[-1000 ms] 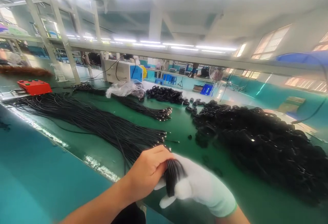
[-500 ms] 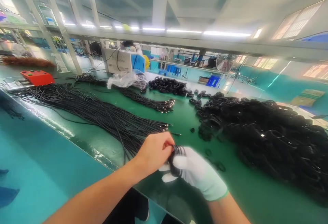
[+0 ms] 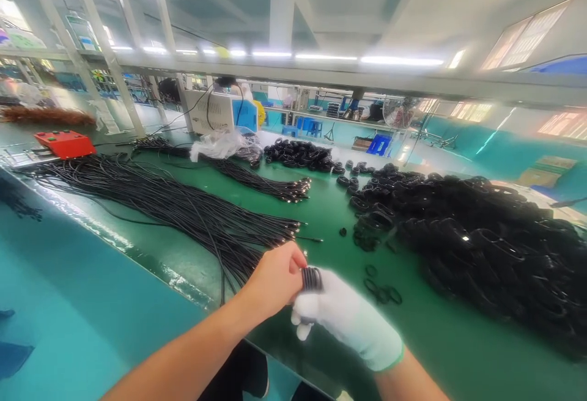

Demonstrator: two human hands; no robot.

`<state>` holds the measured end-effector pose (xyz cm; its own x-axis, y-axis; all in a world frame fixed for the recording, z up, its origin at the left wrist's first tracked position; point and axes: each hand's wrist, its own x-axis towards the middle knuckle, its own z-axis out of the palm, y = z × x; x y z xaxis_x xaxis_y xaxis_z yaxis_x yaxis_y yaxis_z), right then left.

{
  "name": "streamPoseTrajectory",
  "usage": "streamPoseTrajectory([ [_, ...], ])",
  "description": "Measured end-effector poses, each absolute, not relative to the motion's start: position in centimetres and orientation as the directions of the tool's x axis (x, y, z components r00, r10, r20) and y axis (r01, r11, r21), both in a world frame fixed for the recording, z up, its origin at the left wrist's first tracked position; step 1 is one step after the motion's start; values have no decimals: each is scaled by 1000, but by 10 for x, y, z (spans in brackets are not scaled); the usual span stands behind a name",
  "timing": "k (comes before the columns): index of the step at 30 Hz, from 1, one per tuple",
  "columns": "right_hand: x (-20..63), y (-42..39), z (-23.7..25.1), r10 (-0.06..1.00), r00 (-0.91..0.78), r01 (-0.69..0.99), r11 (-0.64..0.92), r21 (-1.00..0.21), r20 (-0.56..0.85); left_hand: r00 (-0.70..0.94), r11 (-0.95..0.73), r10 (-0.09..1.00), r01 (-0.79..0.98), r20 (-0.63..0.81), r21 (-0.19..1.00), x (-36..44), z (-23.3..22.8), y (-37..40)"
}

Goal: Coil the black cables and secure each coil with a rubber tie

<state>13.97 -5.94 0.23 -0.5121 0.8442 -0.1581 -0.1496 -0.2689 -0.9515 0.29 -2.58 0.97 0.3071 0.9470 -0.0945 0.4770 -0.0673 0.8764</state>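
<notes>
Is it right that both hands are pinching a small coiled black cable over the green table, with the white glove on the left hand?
Not quite. The head view shows the white glove on the right hand; the left hand is bare. The rest holds: both hands pinch the small coiled black cable over the green table.

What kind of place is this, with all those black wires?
Probably a cable factory's assembly line. A long green workbench holds loose straight black cables and a big heap of coiled black cables, under rows of fluorescent ceiling lights.
</notes>
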Motion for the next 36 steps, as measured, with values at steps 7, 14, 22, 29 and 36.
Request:
streamPoseTrajectory([
  [7, 170, -60, 1, 893, -425, -412, -339, -846, -151, 407, -222, 913, 529, -15, 819, -6, 14, -10],
  [14, 271, -38, 9, 971, 232, -648, 107, -754, -62, 592, -500, 801, 575, 94, 648, 34, -2, 16],
  [22, 262, -36, -2, 967, 229, -596, 52, -801, -108, 776, -509, 629, 449, -38, 734, 127, -50, -1],
  [29, 227, -35, -6, 980, 186, -393, 3, -920, -76, 623, -53, 778, 188, -77, 981, 67, -27, 6],
  [36, 163, -40, -18, 991, 121, -63, -57, -996, -64, 440, 167, 891, -98, -107, 981, 41, -29, -19],
])
